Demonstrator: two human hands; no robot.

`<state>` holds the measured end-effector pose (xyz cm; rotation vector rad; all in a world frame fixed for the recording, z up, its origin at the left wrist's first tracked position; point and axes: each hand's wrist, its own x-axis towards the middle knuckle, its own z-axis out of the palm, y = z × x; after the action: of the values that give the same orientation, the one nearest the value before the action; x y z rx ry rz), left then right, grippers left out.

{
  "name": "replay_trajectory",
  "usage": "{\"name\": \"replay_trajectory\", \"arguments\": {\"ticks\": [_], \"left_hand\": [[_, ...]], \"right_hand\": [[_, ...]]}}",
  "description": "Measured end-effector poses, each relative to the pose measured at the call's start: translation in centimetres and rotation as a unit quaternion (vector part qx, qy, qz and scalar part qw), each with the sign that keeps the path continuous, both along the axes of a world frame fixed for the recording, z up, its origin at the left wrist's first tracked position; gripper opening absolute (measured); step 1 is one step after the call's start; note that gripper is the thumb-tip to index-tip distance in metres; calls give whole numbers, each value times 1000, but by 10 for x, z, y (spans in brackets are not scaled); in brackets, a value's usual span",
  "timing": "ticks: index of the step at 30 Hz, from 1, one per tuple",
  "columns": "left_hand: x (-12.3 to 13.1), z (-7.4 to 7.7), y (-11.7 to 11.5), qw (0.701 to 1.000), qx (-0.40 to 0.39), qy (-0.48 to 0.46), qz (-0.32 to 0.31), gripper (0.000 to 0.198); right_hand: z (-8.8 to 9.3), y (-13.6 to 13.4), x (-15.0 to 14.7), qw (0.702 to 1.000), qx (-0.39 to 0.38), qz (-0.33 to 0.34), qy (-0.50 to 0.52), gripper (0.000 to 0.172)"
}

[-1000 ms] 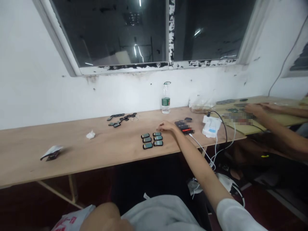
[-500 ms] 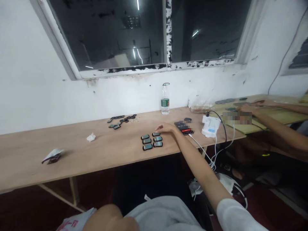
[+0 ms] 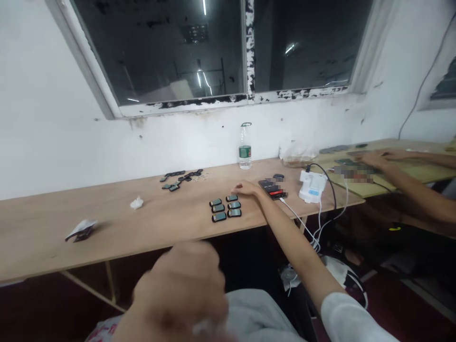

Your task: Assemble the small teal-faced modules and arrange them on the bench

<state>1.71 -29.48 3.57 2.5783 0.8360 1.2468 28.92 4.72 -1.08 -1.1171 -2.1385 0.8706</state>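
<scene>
Several small black-rimmed pieces with grey-green faces (image 3: 233, 205) lie in two columns of three on the wooden table. My right hand (image 3: 245, 188) rests on the table beside the top piece of the right column, fingers loosely extended and nothing visibly held. Close to the camera, in front of the table edge, my left hand (image 3: 181, 280) is raised and blurred. Its fingers look curled, and whatever is inside is hidden. Farther back lies a loose group of similar dark pieces (image 3: 173, 187), with tiny pale bits (image 3: 198, 177) next to them.
A water bottle (image 3: 244, 151) stands by the wall. To the right are a phone (image 3: 272, 189), a white power strip (image 3: 312, 186) and cables. Crumpled tissue (image 3: 137, 203) and an opened packet (image 3: 81, 230) lie left. Another person's arms (image 3: 409, 175) work at the adjoining table.
My left hand has risen from the bottom edge into view, upward and to the right. My right hand stays nearly still beside the pieces.
</scene>
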Motion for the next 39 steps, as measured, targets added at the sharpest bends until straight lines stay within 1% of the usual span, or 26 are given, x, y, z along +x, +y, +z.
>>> {"name": "replay_trajectory", "arguments": {"ticks": [3,4,5,7,9,12,13,15,20,24,26,28,30,32,33,35,36,39], "left_hand": [[21,23,78,999,-19,45,23,25],[25,27,102,997,-31,56,45,26],[25,28,123,994,-53,77,61,28],[21,20,155,986,-97,114,76,30],[12,4,176,980,-122,134,84,32],[3,-19,192,975,-143,147,88,36],[2,-25,195,973,-152,154,86,37],[3,-31,198,968,-167,169,80,39],[9,-33,201,969,-168,170,64,40],[5,-30,209,974,-181,129,31,37],[0,-23,222,978,-186,90,28,36],[-7,-14,243,980,-189,27,57,38],[-14,-6,268,974,-202,-31,99,39],[-19,-4,293,972,-191,-72,117,35],[-20,-6,304,967,-205,-80,128,32],[-21,-14,320,953,-244,-88,158,28],[-20,-21,325,946,-256,-97,176,26],[-20,-39,333,939,-261,-108,194,23]], "right_hand": [[5,-3,-3,1000,1,28,8,27],[7,-7,-5,999,5,41,10,30],[9,-12,-6,998,9,54,11,32],[14,-26,-7,997,24,75,10,34],[17,-44,-6,993,50,108,4,35],[18,-68,-2,985,92,145,-27,38],[17,-72,-1,983,94,150,-39,40],[15,-77,1,983,92,149,-55,40],[7,-73,-3,984,94,148,-39,33],[5,-66,-6,984,85,157,-23,37],[7,-56,-7,987,89,134,-8,36],[11,-42,-7,992,89,95,7,32],[17,-26,-10,994,79,76,2,28],[21,-12,-18,995,76,71,-1,24],[22,-7,-23,994,77,75,-1,24],[21,-1,-36,993,69,97,-12,28],[20,1,-42,992,59,111,-23,32],[13,4,-56,985,27,155,-67,41]]}}
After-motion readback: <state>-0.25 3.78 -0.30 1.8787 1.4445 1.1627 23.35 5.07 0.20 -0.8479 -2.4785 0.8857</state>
